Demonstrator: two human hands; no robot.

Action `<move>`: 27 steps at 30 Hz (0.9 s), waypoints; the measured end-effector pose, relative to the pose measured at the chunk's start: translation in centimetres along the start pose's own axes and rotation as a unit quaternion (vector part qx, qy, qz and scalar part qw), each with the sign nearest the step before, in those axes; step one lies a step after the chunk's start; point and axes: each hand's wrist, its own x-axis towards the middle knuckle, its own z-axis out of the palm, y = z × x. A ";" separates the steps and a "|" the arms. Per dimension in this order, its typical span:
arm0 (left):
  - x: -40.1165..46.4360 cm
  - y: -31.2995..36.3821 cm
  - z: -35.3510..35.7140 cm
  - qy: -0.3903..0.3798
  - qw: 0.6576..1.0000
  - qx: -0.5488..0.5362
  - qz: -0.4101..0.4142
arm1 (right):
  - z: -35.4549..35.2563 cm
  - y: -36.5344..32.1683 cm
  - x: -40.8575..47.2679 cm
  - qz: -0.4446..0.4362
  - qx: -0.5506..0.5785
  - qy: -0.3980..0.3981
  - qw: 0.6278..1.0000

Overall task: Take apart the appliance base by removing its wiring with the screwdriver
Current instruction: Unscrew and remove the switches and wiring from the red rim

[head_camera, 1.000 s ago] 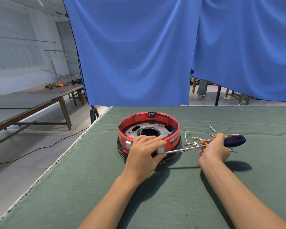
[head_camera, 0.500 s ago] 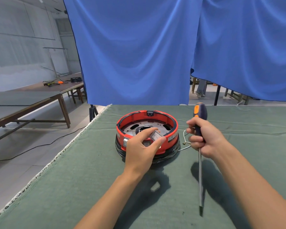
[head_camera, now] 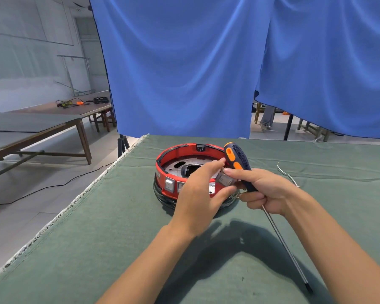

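The round red appliance base (head_camera: 176,153) with a metal plate inside sits on the green cloth table (head_camera: 119,238). My left hand (head_camera: 200,194) pinches a small grey switch block (head_camera: 224,179) just above the base's near right rim. My right hand (head_camera: 266,191) grips the black-and-orange screwdriver (head_camera: 237,160), handle up, with its long shaft pointing down toward me. The right forefinger touches the switch block. White wires (head_camera: 286,175) lie on the cloth behind my right hand.
Blue curtains (head_camera: 184,62) hang behind the table. The table's frayed left edge (head_camera: 59,213) drops to a tiled floor with a black cable. A long wooden table (head_camera: 42,121) with tools stands at the far left.
My right hand swung the screwdriver from flat against the base to handle-up, then moved in beside the left. My left hand lifted the switch block off the rim and carried it rightward.
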 end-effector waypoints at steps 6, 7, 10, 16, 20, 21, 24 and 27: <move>-0.4 -3.0 -1.5 -0.059 0.967 0.248 0.003 | -3.7 1.2 1.0 -0.038 -0.115 0.247 0.962; -0.5 -3.4 -1.7 -0.065 0.959 0.277 0.005 | -4.1 1.8 1.3 -0.037 -0.146 0.278 0.949; -0.3 -4.0 -1.9 -0.053 0.942 0.330 0.001 | -4.7 3.4 2.7 -0.013 -0.286 0.348 0.893; -0.2 -4.1 -1.8 -0.040 0.927 0.373 -0.019 | -5.6 4.0 6.2 0.008 -0.395 0.465 0.792; -0.3 -4.4 -2.2 -0.030 0.942 0.335 -0.016 | -6.1 3.9 7.8 0.013 -0.395 0.463 0.793; -0.3 -4.5 -2.4 -0.028 0.950 0.310 -0.018 | -6.3 3.8 7.8 0.013 -0.384 0.460 0.801; -0.3 -4.5 -2.8 -0.020 0.968 0.250 -0.018 | -6.5 3.4 7.6 -0.015 -0.353 0.451 0.820; -0.2 -4.4 -3.0 -0.020 0.974 0.227 -0.015 | -6.2 2.9 6.8 -0.044 -0.329 0.432 0.839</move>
